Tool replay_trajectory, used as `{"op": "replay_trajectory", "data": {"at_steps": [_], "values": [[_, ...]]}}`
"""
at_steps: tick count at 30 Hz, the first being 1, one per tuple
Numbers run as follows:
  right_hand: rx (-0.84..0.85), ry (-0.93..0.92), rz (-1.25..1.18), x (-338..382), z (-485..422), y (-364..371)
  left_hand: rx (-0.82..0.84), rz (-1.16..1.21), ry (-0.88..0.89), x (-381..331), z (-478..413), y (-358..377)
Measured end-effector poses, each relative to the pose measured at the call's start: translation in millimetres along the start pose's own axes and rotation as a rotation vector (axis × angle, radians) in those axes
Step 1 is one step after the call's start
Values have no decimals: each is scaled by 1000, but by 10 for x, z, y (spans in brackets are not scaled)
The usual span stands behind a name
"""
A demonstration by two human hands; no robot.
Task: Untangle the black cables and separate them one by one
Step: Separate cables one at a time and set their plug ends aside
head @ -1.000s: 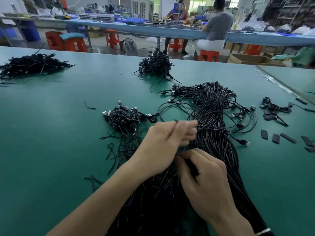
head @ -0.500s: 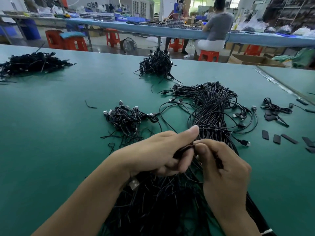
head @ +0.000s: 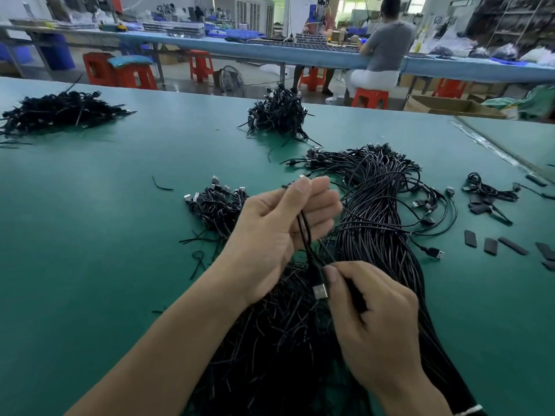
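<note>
Pulls apart two hands that met over the tangle half a second ago. Raises the left hand (head: 285,226) to the middle of the frame, fingers curled round a doubled thin black cable (head: 304,235). Holds the right hand (head: 375,322) lower, right of centre, pinching the same cable just beside its silver USB plug (head: 319,291), now bared and hanging above the heap. Stretches the strand between the two grips, lifted above the long thick bundle of black cables (head: 375,223) lying on the green surface (head: 90,235) from centre right down to the bottom edge. Seems to mean one cable nearly singled out, though possibly caught lower down among the loose strands. Leaves a small cluster of black cables (head: 216,205) with plugs just left of the raised hand, presumably the place for the freed one
</note>
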State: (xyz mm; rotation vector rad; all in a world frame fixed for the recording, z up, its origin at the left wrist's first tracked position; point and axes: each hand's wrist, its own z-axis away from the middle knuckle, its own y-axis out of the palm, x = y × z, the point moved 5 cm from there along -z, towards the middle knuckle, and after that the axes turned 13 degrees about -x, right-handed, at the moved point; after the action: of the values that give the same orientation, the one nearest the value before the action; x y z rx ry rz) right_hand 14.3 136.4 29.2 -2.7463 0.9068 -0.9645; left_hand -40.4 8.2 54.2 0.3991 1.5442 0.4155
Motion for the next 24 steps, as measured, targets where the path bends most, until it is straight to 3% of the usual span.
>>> {"op": "replay_trajectory", "data": {"at_steps": [3, 5, 6, 9, 11, 14, 19, 24], "values": [[-63, -34, 35, 3, -21, -50, 39, -547, 176, -3, 45, 5], [-88, -81, 46, 9, -27, -73, 172, -910, 180, 44, 109, 67], [-93, -101, 50, 12, -25, -81, 214, -981, 125, 74, 133, 73], [-154, -112, 21, 24, -45, -137, 298, -912, -188, 113, 201, 34], [-189, -82, -22, 10, -64, -177, 366, -904, -269, 109, 233, 6], [-161, 24, -71, -57, -87, -168, 427, -668, -305, 72, 243, 29], [-10, 164, -49, -120, -44, -29, 455, -85, -393, 4, 220, 118], [134, 98, -1, -50, 9, 57, 268, 250, -225, -6, 83, 114]]}}
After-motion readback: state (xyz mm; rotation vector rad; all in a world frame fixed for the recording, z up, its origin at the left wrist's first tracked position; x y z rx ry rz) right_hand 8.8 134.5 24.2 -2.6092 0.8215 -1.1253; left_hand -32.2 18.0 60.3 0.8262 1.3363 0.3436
